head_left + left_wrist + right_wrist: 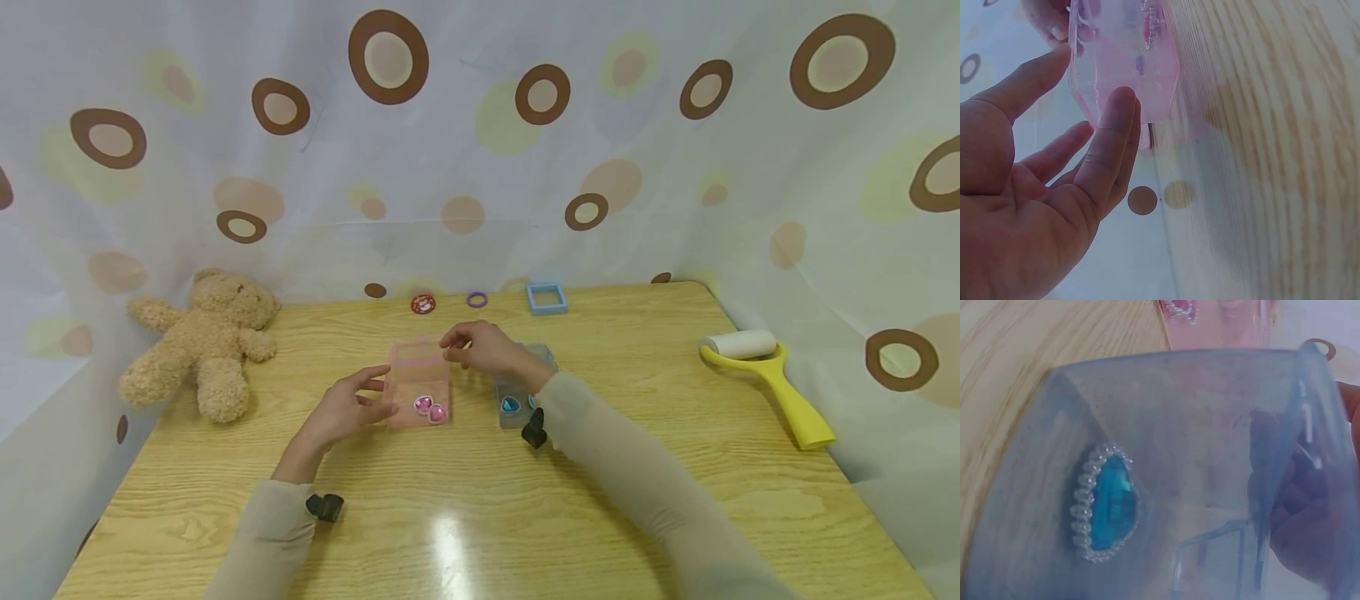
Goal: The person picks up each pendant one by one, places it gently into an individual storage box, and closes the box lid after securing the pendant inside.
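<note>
Left grip (347, 410) rests relaxed against pink box (417, 382); right grip (480, 346) pinches its far edge.

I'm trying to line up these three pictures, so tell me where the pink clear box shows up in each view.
Head: the pink clear box lies at table centre, between the two hands.
Left wrist: the box fills the top left, the left hand touching its near end with a fingertip.
Right wrist: only a strip of it shows along the top edge, behind the blue clear box.
Shared landmark: the wooden table.
</note>
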Demonstrator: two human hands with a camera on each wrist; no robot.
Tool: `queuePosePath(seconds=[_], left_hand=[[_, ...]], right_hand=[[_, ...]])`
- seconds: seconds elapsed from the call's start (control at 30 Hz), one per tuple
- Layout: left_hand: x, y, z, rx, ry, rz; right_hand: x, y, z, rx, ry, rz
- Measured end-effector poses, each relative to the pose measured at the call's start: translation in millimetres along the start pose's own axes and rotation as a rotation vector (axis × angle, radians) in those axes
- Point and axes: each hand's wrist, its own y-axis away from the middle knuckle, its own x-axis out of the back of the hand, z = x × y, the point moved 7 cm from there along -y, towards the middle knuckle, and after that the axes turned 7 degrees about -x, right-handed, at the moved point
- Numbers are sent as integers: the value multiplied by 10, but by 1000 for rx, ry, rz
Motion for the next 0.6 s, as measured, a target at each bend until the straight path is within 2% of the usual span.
queuePosePath(seconds=[0.3,0.6], left_hand=[[8,-6,-8,-8,8,3],[1,-13,-29,-10,-5,2]], right_hand=[[1,-48,15,-15,40,-4],[-49,-65,66,-82,33,-72]])
